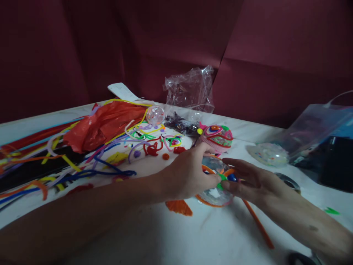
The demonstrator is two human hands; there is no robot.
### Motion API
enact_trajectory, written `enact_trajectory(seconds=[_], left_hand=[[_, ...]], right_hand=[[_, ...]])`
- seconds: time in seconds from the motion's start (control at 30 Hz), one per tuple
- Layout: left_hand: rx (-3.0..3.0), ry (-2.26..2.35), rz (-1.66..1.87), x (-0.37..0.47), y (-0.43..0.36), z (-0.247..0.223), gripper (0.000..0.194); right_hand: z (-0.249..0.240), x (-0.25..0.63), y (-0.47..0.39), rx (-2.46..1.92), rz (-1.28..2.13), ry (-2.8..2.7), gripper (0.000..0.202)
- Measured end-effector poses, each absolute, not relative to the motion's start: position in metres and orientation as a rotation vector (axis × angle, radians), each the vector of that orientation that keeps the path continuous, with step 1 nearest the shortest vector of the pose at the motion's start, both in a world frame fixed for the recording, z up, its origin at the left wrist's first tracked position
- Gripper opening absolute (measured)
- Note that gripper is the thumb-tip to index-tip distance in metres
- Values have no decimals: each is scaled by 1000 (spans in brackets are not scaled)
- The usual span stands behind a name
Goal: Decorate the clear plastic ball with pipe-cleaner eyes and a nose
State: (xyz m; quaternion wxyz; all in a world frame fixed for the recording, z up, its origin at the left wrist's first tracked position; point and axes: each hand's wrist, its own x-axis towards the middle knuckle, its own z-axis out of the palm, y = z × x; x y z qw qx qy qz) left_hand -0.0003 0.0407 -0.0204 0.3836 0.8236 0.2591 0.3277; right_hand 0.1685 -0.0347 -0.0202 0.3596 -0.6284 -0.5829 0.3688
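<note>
Black curved object (pixel 299 257) seen lowermost. Over white table (pixel 204 239), transparent orange-rimmed plastic dome (pixel 214 196) flanked by curled left hand (pixel 190 171), right hand (pixel 256 180); grip cannot be told. Small green piece (pixel 221 177) apparently being placed; thumb pressure likely required.

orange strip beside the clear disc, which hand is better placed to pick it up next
Likely the right. The right hand is nearer the orange strip; the left hand sits across the clear disc from it. Both are busy at the green piece, though.

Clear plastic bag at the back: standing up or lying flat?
Standing up: the clear plastic bag rises above the white table, against the maroon backdrop.
</note>
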Motion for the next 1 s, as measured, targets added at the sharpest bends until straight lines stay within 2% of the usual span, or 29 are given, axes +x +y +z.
enact_trajectory(seconds=[0.4, 0.53, 0.8, 1.0], left_hand=[[2089, 651, 779, -1, 40, -16, 39], [2071, 658, 753, -1, 41, -17, 39], [2077, 597, 808, 1, 45, -20, 43], [2020, 599, 761, 2, 49, -20, 48]], right_hand=[[-13, 163, -34, -1731, 871, -1508, 72], [-12, 159, -32, -1771, 850, -1483, 80], [-17, 164, -31, -1767, 814, -1545, 67], [-17, 162, -31, -1690, 884, -1468, 73]])
